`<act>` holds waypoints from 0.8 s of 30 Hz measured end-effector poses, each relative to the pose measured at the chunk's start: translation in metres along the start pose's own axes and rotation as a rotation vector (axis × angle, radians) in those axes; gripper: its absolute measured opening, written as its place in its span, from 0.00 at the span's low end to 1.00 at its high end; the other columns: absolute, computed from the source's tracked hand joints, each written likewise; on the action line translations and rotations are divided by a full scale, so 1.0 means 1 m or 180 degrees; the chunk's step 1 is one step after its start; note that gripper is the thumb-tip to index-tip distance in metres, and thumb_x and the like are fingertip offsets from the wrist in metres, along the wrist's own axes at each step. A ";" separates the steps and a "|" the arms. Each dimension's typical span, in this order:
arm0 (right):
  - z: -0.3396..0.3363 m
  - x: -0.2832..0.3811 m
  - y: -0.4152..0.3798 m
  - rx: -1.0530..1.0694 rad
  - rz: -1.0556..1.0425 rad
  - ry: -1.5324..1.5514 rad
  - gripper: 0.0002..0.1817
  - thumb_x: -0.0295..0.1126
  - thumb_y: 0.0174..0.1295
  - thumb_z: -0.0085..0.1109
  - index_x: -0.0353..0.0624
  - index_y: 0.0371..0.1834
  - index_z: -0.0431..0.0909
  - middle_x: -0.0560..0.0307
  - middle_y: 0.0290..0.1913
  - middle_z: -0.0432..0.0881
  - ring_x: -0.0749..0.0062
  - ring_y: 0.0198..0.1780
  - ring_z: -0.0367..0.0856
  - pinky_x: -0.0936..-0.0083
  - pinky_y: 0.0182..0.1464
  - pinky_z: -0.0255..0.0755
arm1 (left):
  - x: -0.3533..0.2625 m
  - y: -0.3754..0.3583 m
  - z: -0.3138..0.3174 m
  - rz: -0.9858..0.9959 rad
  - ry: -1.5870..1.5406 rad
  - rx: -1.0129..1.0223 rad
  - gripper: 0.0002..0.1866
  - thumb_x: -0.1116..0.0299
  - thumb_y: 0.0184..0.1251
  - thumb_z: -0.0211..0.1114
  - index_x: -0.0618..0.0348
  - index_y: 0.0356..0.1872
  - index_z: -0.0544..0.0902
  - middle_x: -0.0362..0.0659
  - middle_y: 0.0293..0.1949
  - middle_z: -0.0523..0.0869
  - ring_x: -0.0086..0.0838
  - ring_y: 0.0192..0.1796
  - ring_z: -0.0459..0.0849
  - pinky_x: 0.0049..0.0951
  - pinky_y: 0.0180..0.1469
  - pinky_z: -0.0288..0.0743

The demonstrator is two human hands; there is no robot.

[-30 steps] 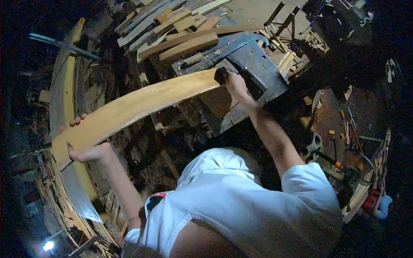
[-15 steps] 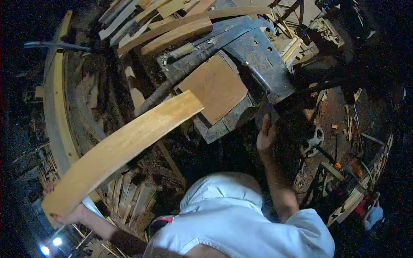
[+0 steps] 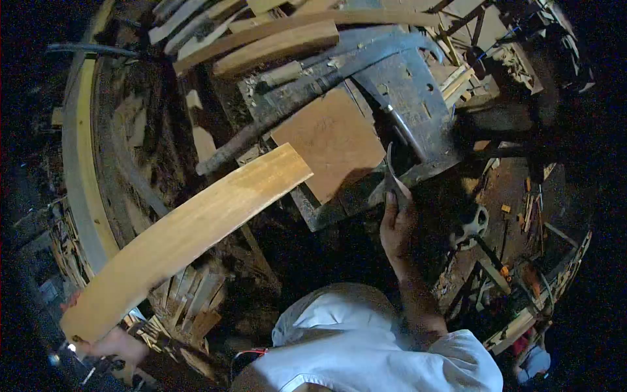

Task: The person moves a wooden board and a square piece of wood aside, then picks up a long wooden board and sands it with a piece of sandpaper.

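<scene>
My left hand [image 3: 114, 345], at the lower left, grips the near end of a long curved wooden board [image 3: 189, 225]. The board's far end overlaps the corner of a flat brown square panel [image 3: 333, 140] on the workbench. My right hand [image 3: 398, 225] is closed around a thin, curved, dark piece [image 3: 391, 171] whose tip points up past the bench edge; I cannot tell its exact kind. Just beyond it lies a tool with a dark blade and a cylindrical handle [image 3: 405, 134]. A long-handled tool with a curved metal head [image 3: 392, 49] stretches across the bench behind the panel.
Curved timber pieces [image 3: 277, 49] are stacked behind the bench [image 3: 431, 140]. A long curved plank [image 3: 91, 163] stands at the left. Wood offcuts [image 3: 196, 291] lie below the held board. On the right floor are a metal wheel-like part [image 3: 473, 225] and scattered scraps.
My right hand has moved slightly down and left, and the curved dark piece in it now shows clearly. The held board has shifted only slightly; the view has moved a little.
</scene>
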State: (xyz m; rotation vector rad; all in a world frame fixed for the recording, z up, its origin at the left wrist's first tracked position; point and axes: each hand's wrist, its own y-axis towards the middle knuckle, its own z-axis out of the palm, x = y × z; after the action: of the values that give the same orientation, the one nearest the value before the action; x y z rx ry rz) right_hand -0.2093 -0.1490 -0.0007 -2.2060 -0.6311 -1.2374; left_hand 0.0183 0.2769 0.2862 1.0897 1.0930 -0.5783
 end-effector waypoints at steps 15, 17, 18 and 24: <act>0.064 0.039 0.072 0.0741 -0.1299 0.0304 0.27 0.42 0.66 0.47 0.51 0.68 0.57 0.52 0.66 0.63 0.63 0.66 0.62 0.52 0.66 0.51 | 0.093 0.046 -0.088 -0.0071 -0.1778 0.0631 0.28 0.48 0.60 0.41 0.64 0.43 0.76 0.53 0.39 0.77 0.46 0.45 0.74 0.48 0.55 0.66; 0.049 0.099 0.040 0.1354 0.0749 0.2379 0.33 0.54 0.66 0.41 0.48 0.70 0.54 0.50 0.68 0.59 0.61 0.66 0.62 0.55 0.66 0.53 | 0.113 0.038 -0.077 -0.0363 -0.2179 0.0352 0.27 0.49 0.60 0.41 0.65 0.40 0.76 0.53 0.38 0.77 0.45 0.43 0.74 0.47 0.54 0.67; 0.059 0.088 0.047 0.1549 0.0748 0.3185 0.40 0.61 0.63 0.39 0.46 0.70 0.51 0.48 0.69 0.57 0.55 0.64 0.64 0.56 0.65 0.56 | 0.133 0.036 -0.079 -0.0479 -0.2080 0.0254 0.27 0.49 0.60 0.41 0.65 0.40 0.76 0.53 0.37 0.77 0.45 0.43 0.74 0.47 0.53 0.67; 0.034 0.156 0.052 0.1713 0.0448 0.4829 0.35 0.59 0.64 0.41 0.42 0.63 0.60 0.44 0.56 0.72 0.56 0.59 0.69 0.62 0.63 0.60 | 0.244 0.012 -0.035 -0.1680 -0.1219 -0.0121 0.34 0.43 0.60 0.40 0.68 0.50 0.69 0.53 0.51 0.73 0.50 0.53 0.72 0.58 0.61 0.61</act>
State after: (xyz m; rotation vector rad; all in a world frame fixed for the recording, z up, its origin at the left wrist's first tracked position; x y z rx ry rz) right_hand -0.0815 -0.1443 0.1090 -0.4804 -0.0960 -1.8746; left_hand 0.1098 0.3438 0.0673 0.6121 1.0424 -1.1287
